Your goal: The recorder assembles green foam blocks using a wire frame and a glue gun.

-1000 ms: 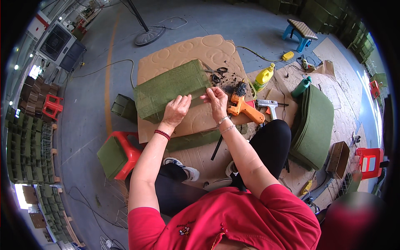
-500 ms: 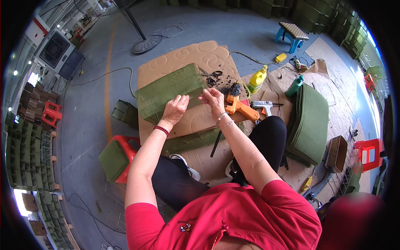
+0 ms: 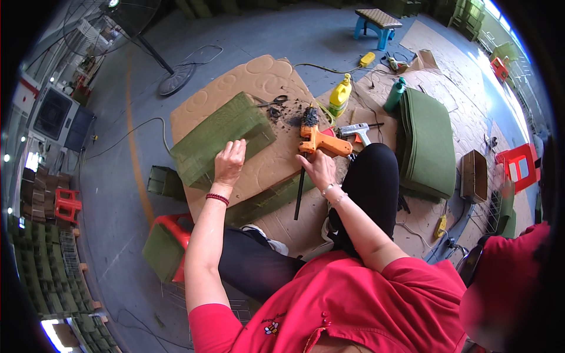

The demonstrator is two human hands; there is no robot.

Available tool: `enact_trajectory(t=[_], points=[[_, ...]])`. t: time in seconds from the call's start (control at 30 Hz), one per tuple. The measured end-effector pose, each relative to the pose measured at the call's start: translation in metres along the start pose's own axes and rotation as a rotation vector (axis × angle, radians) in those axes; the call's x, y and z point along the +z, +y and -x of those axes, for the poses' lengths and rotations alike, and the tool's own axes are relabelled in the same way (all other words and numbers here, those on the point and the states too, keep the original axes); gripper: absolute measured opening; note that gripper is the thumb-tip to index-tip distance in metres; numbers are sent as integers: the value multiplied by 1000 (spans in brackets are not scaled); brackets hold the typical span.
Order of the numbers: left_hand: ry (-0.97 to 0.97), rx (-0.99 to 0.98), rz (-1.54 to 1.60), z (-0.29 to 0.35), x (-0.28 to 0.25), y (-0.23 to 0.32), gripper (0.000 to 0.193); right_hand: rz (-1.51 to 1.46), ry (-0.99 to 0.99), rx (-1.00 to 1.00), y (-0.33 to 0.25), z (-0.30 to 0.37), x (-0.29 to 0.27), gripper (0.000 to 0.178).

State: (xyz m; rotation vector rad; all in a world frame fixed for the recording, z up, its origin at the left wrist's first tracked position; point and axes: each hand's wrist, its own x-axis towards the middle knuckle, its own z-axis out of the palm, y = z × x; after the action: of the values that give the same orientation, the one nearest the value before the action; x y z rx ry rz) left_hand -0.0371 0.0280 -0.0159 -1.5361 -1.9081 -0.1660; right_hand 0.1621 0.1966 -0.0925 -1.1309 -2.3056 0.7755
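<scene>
A green, felt-like box (image 3: 215, 138) lies on a cardboard sheet with round embossed marks (image 3: 235, 76). At its near side is my left hand (image 3: 229, 163), its fingers curled together. Whatever they pinch, if anything, is too small to make out. My right hand (image 3: 320, 169) is beside the orange glue gun (image 3: 325, 143), thumb spread from the fingers and fingertips just below the gun's body. A long black glue stick (image 3: 299, 197) runs from the back of the gun past my thumb. Dark residue clumps around the gun's nozzle.
Scissors (image 3: 275, 101) lie behind the box among black scraps. Right of the gun are a white glue gun (image 3: 358, 132), a yellow bottle (image 3: 340, 96), a green bottle (image 3: 395, 94) and stacked green sheets (image 3: 429, 144). A red stool (image 3: 183, 259) stands left, a fan base (image 3: 176, 80) farther back.
My right hand has left the box and come down and right to the orange glue gun. My left hand stays near the box's edge. The whole view has shifted somewhat.
</scene>
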Motion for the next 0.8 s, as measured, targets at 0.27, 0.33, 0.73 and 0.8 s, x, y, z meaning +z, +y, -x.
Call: enact_trajectory(t=[0.27, 0.33, 0.73, 0.8], points=[[19, -32, 43, -2, -2, 1, 25, 213, -175, -301, 29, -67, -17, 36], [8, -51, 72, 0, -3, -2, 24, 397, 44, -535, 40, -49, -20, 52], [82, -255, 472, -3, -10, -4, 10, 79, 146, -423, 18, -64, -63, 32], [82, -300, 556, -4, -12, -5, 7, -366, -37, -225, 22, -57, -66, 23]])
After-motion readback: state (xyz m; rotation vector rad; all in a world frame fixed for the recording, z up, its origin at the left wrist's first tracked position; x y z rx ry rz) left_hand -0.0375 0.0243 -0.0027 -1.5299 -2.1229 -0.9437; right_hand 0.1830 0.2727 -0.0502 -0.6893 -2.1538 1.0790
